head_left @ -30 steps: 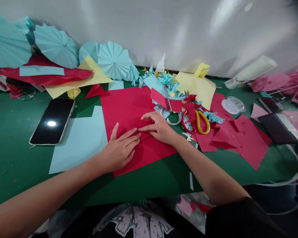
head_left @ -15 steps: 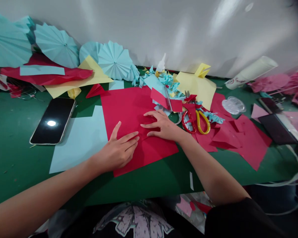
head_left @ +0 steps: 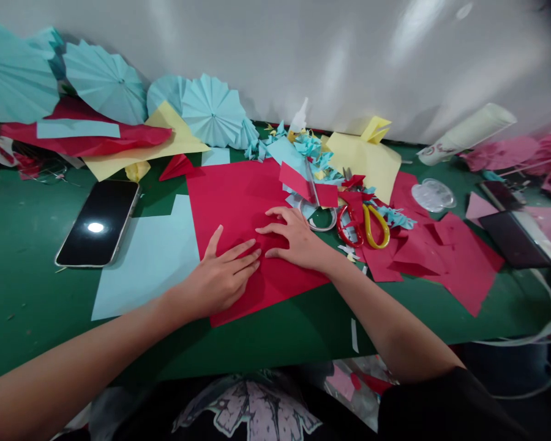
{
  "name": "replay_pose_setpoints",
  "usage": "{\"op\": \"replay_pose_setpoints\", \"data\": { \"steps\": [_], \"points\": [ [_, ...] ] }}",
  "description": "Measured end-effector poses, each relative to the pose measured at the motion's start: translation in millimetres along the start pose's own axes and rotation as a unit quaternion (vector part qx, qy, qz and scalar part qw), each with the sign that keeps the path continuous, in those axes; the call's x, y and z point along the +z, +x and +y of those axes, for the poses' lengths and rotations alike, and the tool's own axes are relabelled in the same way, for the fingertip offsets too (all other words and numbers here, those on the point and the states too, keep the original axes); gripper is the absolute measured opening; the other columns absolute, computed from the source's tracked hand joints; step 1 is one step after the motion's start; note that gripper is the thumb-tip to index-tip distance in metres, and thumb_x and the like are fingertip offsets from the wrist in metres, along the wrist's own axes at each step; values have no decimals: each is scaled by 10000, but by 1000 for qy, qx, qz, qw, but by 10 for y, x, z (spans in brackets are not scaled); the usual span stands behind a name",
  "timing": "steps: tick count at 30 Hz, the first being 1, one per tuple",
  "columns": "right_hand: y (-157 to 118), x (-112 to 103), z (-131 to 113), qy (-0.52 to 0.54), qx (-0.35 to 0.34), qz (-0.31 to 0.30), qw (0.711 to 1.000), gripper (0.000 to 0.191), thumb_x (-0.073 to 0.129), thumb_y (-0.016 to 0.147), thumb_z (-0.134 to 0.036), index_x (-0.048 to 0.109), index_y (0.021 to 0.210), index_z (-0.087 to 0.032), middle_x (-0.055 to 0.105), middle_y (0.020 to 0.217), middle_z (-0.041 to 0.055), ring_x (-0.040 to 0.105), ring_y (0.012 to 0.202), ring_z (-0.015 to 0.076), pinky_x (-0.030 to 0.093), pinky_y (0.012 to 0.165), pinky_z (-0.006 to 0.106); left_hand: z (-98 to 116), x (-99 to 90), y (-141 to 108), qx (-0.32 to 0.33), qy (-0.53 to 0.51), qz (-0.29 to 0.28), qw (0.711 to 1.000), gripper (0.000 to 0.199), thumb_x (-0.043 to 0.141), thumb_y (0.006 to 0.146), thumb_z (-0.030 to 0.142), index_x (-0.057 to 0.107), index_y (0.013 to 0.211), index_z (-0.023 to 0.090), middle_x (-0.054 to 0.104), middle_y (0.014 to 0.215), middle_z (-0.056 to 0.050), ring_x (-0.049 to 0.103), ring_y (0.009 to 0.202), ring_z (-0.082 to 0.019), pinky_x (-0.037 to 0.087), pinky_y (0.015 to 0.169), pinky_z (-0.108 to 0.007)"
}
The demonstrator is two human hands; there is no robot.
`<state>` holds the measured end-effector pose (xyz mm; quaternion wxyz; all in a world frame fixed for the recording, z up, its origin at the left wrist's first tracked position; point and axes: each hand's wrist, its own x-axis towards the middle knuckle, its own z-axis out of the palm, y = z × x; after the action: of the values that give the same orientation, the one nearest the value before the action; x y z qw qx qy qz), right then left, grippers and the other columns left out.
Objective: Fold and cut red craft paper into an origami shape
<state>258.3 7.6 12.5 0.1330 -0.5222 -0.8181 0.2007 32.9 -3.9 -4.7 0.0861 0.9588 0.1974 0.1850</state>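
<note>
A large sheet of red paper (head_left: 232, 196) lies on the green table in front of me, its left part over a light blue sheet (head_left: 151, 257). My left hand (head_left: 224, 272) rests flat on the lower half of the red sheet, fingers stretched and thumb apart. Just right of it, my right hand (head_left: 294, 239) touches the same sheet with spread, slightly bent fingers. Neither hand grips anything. Close to the right hand lie red-handled scissors (head_left: 349, 226), yellow-handled scissors (head_left: 376, 226) and a pair with pale clear handles (head_left: 319, 220).
A phone (head_left: 98, 223) lies at left. Pleated blue paper rosettes (head_left: 212, 113) lean along the wall. Blue paper scraps (head_left: 307, 147) and a white glue bottle (head_left: 299, 116) stand behind the red sheet. Red offcuts (head_left: 459, 257), a clear lid (head_left: 434, 195) and a white cup (head_left: 466, 135) are at right.
My right hand has slid slightly left and down over the red paper, closer to my left hand. The left hand has barely moved.
</note>
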Motion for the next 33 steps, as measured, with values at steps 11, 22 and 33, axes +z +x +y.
{"op": "replay_pose_setpoints", "data": {
  "steps": [11,22,33],
  "points": [
    [-14,-134,191,40,17,-31,999,527,653,746,-236,506,1243,-333,337,1311,66,301,1281,285,286,1061,521,2,5,27,-39,-18,-43,998,293,378,899,180,603,1087,184,492,1343,-44,366,1301,-243,-85,1087,-568],
    [-19,-229,113,53,22,-54,997,315,739,645,-310,534,862,-208,387,1247,89,355,1234,281,317,1029,487,-9,18,12,-48,-11,-68,997,322,319,934,228,523,1175,164,468,1363,-74,323,1325,-245,-117,1066,-575],
    [6,-195,112,94,33,-28,995,205,716,685,-330,578,748,-190,438,1228,90,397,1202,262,340,1020,470,-18,-7,2,-37,-29,-60,997,288,346,922,232,527,1127,141,465,1363,-85,321,1324,-260,-41,1088,-576]
  ]
}}
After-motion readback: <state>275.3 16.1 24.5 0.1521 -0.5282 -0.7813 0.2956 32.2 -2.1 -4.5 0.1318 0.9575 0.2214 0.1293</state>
